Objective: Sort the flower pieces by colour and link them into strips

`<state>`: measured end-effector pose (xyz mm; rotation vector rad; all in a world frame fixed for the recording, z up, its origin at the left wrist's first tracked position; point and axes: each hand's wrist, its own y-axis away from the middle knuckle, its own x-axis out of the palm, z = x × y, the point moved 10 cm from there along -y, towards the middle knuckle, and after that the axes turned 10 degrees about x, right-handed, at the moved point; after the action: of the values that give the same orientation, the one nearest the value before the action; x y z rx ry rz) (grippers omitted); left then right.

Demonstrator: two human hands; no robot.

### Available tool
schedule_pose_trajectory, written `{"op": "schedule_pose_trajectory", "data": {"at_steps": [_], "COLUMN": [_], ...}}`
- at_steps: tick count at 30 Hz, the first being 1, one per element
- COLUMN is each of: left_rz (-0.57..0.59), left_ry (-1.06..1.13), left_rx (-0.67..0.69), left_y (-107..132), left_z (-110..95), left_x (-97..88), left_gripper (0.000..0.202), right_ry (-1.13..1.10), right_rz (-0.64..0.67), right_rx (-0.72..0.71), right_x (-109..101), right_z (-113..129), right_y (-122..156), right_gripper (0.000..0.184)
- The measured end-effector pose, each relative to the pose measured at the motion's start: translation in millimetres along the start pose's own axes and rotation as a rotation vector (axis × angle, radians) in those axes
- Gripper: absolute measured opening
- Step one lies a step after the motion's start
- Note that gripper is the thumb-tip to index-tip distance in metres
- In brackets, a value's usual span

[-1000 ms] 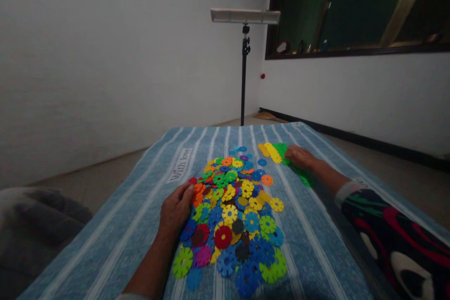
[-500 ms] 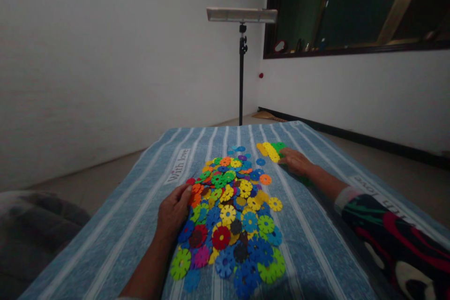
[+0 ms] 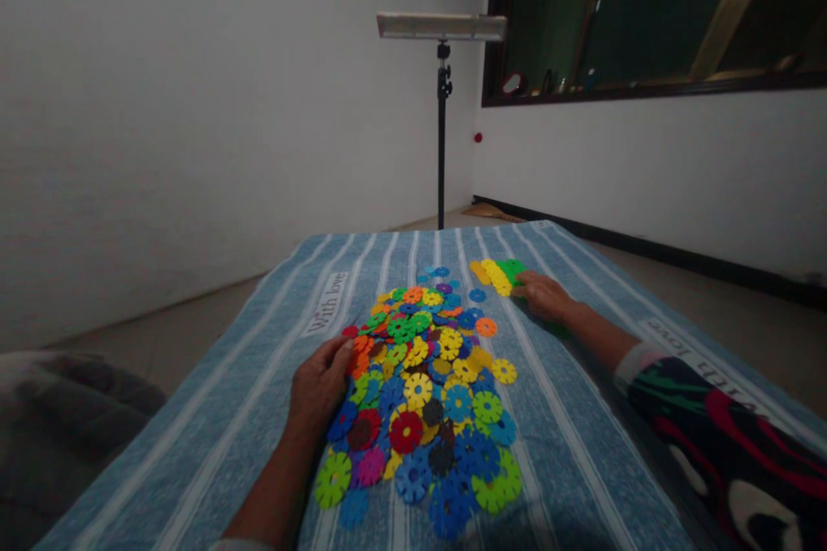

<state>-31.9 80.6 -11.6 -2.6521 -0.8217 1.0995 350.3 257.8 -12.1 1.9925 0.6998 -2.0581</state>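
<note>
A heap of plastic notched flower discs (image 3: 419, 390) in many colours lies on the striped cloth. My left hand (image 3: 320, 381) rests at its left edge, fingers close together, the thumb beside orange discs (image 3: 362, 353). Whether something small sits between those fingers is hidden. Beyond the heap to the right are overlapping rows of discs: one yellow row (image 3: 497, 277) and one green row (image 3: 510, 269). The fingers of my right hand (image 3: 546, 297) are bent and closed at the near end of the green row, on a green disc that they partly cover.
The blue-and-white striped cloth (image 3: 226, 413) covers the table. A lamp panel (image 3: 441, 27) on a black stand (image 3: 441, 155) rises behind its far edge. Grey fabric (image 3: 71, 430) lies at the lower left. Loose blue discs (image 3: 441, 272) lie past the heap.
The view has shifted very slightly. Both hands stay in nearly the same places, and the heap and rows look the same.
</note>
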Motion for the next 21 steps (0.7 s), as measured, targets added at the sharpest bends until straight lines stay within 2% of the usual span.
{"op": "schedule_pose_trajectory", "data": {"at_steps": [6, 10, 16, 21], "left_rz": [0.001, -0.002, 0.003, 0.003], "left_ry": [-0.013, -0.009, -0.010, -0.003], "left_rx": [0.010, 0.021, 0.028, 0.040], "left_y": [-0.6, 0.0, -1.0, -2.3], "left_z": [-1.4, -6.6, -7.7, -5.2], "left_x": [0.0, -0.9, -0.7, 1.2], "left_gripper": [0.046, 0.045, 0.047, 0.046], "right_ry": [-0.082, -0.209, -0.455, -0.637], "right_rz": [-0.070, -0.145, -0.314, -0.368], "right_rx": [0.075, 0.118, 0.207, 0.251], "right_x": [-14.7, -26.7, -45.5, -45.4], "right_z": [-4.3, -19.5, -51.8, -52.5], "right_y": [7.6, 20.5, 57.4, 95.4], "right_gripper": [0.034, 0.033, 0.029, 0.026]}}
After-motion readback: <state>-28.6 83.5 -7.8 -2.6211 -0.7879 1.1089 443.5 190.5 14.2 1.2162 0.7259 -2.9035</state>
